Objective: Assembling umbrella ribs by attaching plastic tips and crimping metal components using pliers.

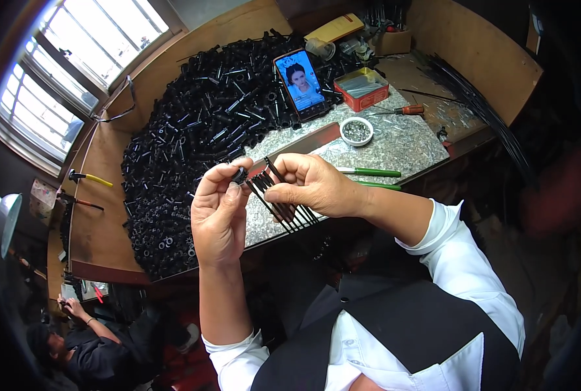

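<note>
My left hand (219,212) pinches a small round black part (239,174) between thumb and fingers. Close beside it, my right hand (313,186) is closed on a bundle of thin black rods (279,207). The rods fan out side by side and slant down to the right, with their upper ends near the round part. Whether any rod is joined to that part cannot be made out. Both hands are above the front edge of a bench with a mottled grey work surface (408,146). Some of the right fingers are hidden behind the rods.
A big heap of black tubular parts (193,130) fills the bench's left. Beyond my hands are a lit phone (300,85), red tin (362,90), white cup of small metal pieces (356,131), green-handled tool (376,173) and screwdriver (408,110). Another person (108,345) works at lower left.
</note>
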A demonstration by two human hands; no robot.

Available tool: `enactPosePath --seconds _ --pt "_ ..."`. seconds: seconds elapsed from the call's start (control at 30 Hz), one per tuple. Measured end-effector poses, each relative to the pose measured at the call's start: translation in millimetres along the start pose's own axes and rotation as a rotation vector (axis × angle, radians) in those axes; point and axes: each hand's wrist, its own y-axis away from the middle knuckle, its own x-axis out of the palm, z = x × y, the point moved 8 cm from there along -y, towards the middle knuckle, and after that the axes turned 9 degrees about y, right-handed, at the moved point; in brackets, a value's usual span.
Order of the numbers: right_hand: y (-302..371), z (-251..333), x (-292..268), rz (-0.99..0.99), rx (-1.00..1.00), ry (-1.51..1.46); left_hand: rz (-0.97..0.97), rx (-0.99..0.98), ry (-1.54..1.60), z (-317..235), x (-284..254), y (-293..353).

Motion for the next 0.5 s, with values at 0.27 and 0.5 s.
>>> enactPosePath --seconds 0.27,0.5 --pt "-1 -1 -3 0.000 -0.008 -0.002 0.031 -0.023 0.015 2 0 -1" --pt "1 -4 -1 0.031 0.009 -0.034 0.080 -0.016 -0.007 2 10 -3"
